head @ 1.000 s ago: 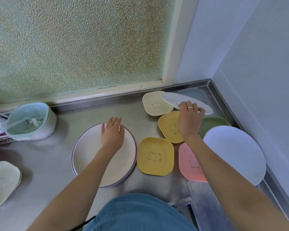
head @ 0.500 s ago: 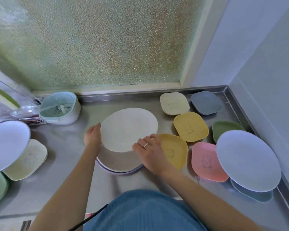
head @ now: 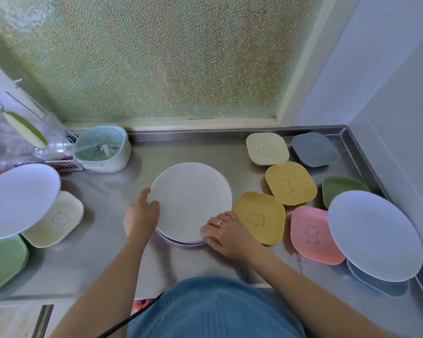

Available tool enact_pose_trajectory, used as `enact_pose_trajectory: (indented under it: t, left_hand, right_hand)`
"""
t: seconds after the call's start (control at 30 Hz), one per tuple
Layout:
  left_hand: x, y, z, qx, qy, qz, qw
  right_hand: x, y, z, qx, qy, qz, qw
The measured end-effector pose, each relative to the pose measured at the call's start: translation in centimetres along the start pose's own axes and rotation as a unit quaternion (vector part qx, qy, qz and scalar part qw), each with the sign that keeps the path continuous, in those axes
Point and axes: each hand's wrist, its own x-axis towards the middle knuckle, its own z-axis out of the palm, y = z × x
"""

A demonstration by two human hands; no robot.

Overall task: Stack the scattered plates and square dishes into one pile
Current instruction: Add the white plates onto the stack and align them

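Note:
A white round plate lies on top of a short pile of round plates in the middle of the steel counter. My left hand grips its left rim and my right hand holds its near right rim. To the right lie two yellow square dishes, a pink one, a cream one, a grey one and a green one. A white round plate rests over a blue dish at the right. At the left, another white plate leans over a cream dish and a green dish.
A lidded mint and white container stands at the back left beside a clear dish rack. A frosted window is behind the counter, and a wall closes the right side. The counter's raised rim runs along the back and right.
My right hand has carried the white plate from the back right onto the centre pile, and it has now come down flat with both hands on its rim. The view has shifted left.

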Motion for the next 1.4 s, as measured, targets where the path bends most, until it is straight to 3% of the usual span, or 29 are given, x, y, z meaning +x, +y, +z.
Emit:
enact_pose_trajectory:
  t: [0.13, 0.27, 0.37, 0.6, 0.9, 1.03, 1.17, 1.3, 1.4]
  left_hand:
    - [-0.4, 0.0, -0.6, 0.078, 0.010, 0.024, 0.997]
    - [0.8, 0.7, -0.4, -0.004, -0.016, 0.031, 0.999]
    - [1.7, 0.9, -0.2, -0.051, -0.025, 0.017, 0.998]
    - [2.1, 1.1, 0.5, -0.074, 0.006, -0.030, 0.997]
    - [1.8, 2.5, 0.8, -0.050, 0.004, -0.031, 0.998]
    - [0.9, 3.0, 1.4, 0.060, 0.006, 0.057, 0.997]
    - [-0.2, 4.7, 2.9, 0.138, -0.021, 0.185, 0.973]
    - [-2.2, 7.2, 5.4, 0.206, -0.085, 0.326, 0.919]
    - [-4.0, 9.4, 7.6, 0.210, -0.114, 0.393, 0.888]
  right_hand:
    - [0.7, 0.2, -0.3, 0.055, 0.011, 0.114, 0.992]
    - [2.5, 1.2, -0.3, 0.150, 0.036, 0.289, 0.945]
    - [3.6, 1.5, -0.5, 0.249, 0.032, 0.357, 0.900]
    - [4.5, 2.2, -0.5, 0.231, 0.035, 0.380, 0.895]
    - [4.6, 2.3, -0.1, 0.204, 0.033, 0.384, 0.900]
    - [3.5, 2.6, -0.2, 0.200, 0.044, 0.366, 0.908]
    - [0.2, 3.6, -0.4, 0.167, 0.117, 0.405, 0.891]
    - [-5.6, 5.9, -0.9, 0.079, 0.193, 0.491, 0.846]
    - [-10.2, 7.7, -1.3, 0.014, 0.192, 0.586, 0.787]
